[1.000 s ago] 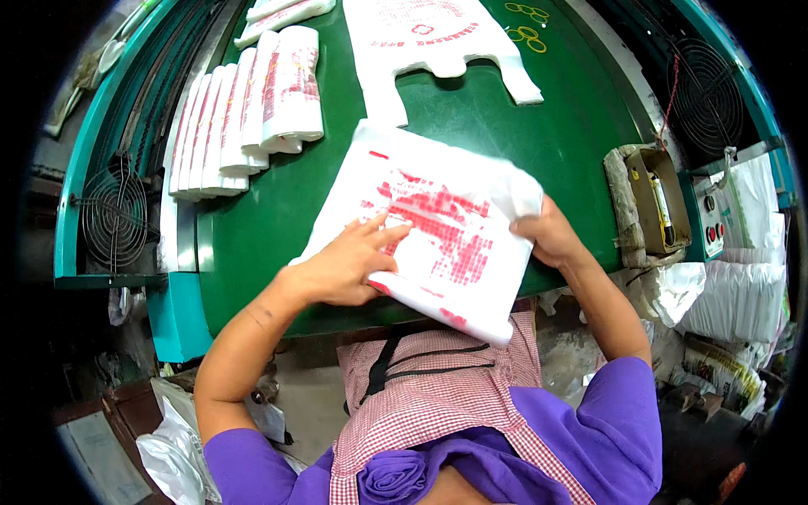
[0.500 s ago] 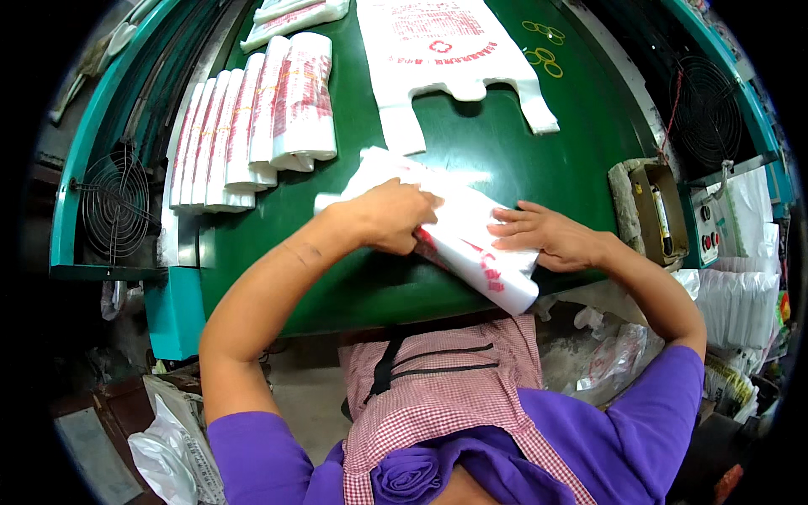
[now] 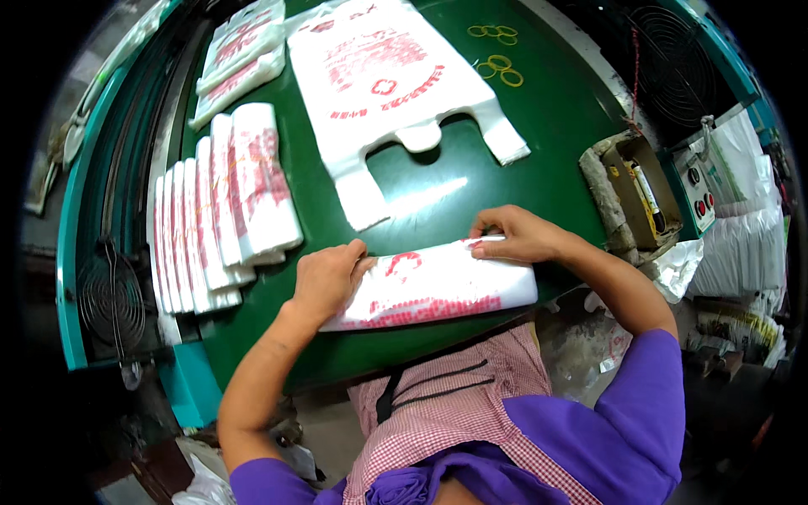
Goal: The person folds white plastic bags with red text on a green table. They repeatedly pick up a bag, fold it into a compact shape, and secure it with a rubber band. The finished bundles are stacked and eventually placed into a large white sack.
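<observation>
Left hand (image 3: 326,284) and right hand (image 3: 523,236) are closed on a folded, red-printed white plastic bundle (image 3: 433,290) near the front of the green tabletop (image 3: 543,181). Its layers could be unrolled by a slackened grip.

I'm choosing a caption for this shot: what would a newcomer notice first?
Probably the red-printed white bundle near the close edge of the green table, with the left hand at its left end and the right hand at its far edge. Beyond it lie flat white bags with handles; white rolls line up leftward, and yellow bands lie to the bags' right.
</observation>
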`<state>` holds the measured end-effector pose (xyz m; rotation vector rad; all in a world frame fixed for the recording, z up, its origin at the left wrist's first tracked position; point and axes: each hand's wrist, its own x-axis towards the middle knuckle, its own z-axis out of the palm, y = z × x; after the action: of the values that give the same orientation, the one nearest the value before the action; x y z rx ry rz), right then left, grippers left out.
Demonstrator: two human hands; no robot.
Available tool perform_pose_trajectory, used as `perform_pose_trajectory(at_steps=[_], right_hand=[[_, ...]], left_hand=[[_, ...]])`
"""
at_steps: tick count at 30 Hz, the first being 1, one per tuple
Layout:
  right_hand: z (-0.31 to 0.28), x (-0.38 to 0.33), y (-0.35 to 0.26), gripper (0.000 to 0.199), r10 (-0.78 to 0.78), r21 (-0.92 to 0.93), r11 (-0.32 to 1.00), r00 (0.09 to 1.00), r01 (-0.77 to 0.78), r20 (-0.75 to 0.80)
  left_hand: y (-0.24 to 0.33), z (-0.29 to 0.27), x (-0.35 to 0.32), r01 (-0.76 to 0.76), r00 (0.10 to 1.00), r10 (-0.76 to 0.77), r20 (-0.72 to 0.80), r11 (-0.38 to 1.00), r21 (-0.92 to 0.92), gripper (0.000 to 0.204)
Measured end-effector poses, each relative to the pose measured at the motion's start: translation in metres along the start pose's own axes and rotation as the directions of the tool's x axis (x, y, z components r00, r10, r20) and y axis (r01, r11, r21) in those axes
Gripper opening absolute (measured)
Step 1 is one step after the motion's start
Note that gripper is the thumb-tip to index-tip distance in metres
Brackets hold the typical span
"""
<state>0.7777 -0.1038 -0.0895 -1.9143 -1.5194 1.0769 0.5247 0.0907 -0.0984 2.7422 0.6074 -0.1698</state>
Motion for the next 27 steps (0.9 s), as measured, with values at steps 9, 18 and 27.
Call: perform_pose_trajectory(at_steps=[9, 18, 27], right_hand=[[-0.153, 0.126, 0.121, 0.026, 0.07, -0.108, 0.957, 0.572, -0.271, -0.817], [-0.161, 0.108, 0.063, 0.018, 0.0, 0.038, 0.995, 0.397, 0.089, -0.918], [0.023, 0.013, -0.066, 0.014, -0.342, 0.145, 0.828, 0.692, 0.542, -0.636]], left_hand=[[0.05, -0.011, 0.019, -0.104, 0.903, 0.245, 0.353, 0.921, -0.374, 0.054], [0.036, 0.034, -0.054, -0.006, 0.991, -0.122, -0.055, 0.366, -0.93, 0.026], [0.059, 0.009, -0.009, -0.295, 0.955, -0.129, -0.266, -0.388, -0.873, 0.042]])
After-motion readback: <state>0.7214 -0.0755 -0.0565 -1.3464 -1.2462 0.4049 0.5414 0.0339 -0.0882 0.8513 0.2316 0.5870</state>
